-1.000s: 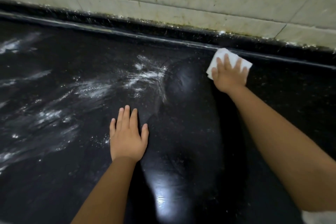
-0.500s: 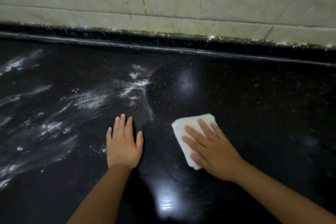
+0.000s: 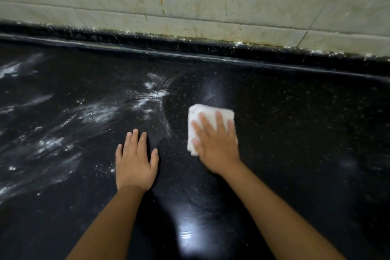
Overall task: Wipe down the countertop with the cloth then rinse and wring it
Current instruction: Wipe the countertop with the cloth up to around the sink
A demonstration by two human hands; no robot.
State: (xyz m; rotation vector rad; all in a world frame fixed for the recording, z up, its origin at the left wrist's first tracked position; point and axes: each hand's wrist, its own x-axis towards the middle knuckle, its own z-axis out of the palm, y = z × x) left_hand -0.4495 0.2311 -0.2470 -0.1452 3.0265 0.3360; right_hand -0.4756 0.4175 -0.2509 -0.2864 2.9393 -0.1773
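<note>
While pressing: right hand point(image 3: 217, 145) is lying flat, fingers straight, on the folded white cloth point(image 3: 207, 113)
left hand point(image 3: 136, 162): is resting flat on the black countertop point(image 3: 306, 133), holding nothing
residue: white streaks point(image 3: 99, 113) are lying left of the cloth

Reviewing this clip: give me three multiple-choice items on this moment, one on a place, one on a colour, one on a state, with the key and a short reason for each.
1. Where does the white residue lie on the countertop?
A. To the left of the left hand
B. To the right of the right hand
C. Only under the cloth

2. What colour is the cloth?
A. Blue
B. White
C. Yellow

3. How is the right hand on the cloth?
A. Bunching it in a fist
B. Lifting it off the counter
C. Pressing it flat with straight fingers

Key:
1 A, the white streaks spread left of the left hand, while the black surface to the right looks dark and glossy.
2 B, the folded cloth shows white against the black counter.
3 C, the fingers lie spread and straight on top of the cloth, which lies flat on the surface.
</note>
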